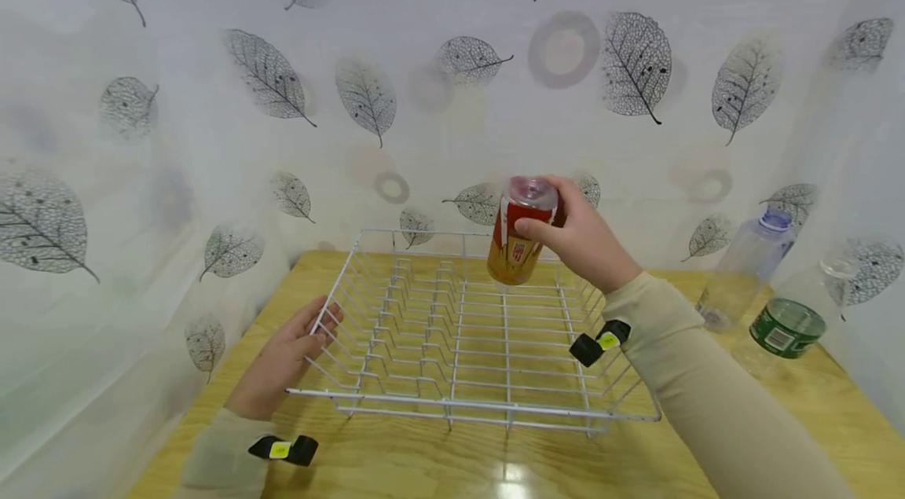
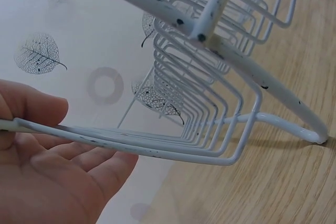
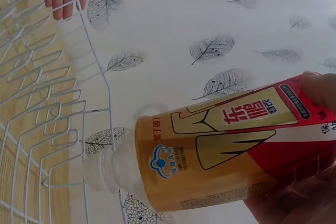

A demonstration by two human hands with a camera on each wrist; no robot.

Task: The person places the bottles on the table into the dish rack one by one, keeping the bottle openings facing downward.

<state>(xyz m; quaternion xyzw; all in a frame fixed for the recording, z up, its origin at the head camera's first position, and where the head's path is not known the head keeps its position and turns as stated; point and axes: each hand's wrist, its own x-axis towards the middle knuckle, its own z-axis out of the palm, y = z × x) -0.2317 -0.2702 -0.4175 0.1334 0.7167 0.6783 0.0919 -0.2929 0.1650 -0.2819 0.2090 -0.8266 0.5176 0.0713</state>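
My right hand (image 1: pixel 594 240) grips a red and gold plastic drink bottle (image 1: pixel 513 265) near its base. The bottle is turned over, base up, its pale neck (image 3: pixel 107 170) pointing down over the back part of a white wire dish rack (image 1: pixel 449 402). Most of the right fingers are hidden behind the bottle. At the rack's left side, my left hand (image 1: pixel 279 365) holds the rim, the thumb (image 2: pixel 44 106) above the wire and the fingers beneath it. Dark chips mark the rack's white coating in the left wrist view.
To the right on the wooden table (image 1: pixel 396 460) stand a clear bottle with a blue-violet neck (image 1: pixel 738 267) and a clear bottle with a green label (image 1: pixel 786 328). A pale sheet with leaf prints (image 1: pixel 424 153) hangs behind and to the sides.
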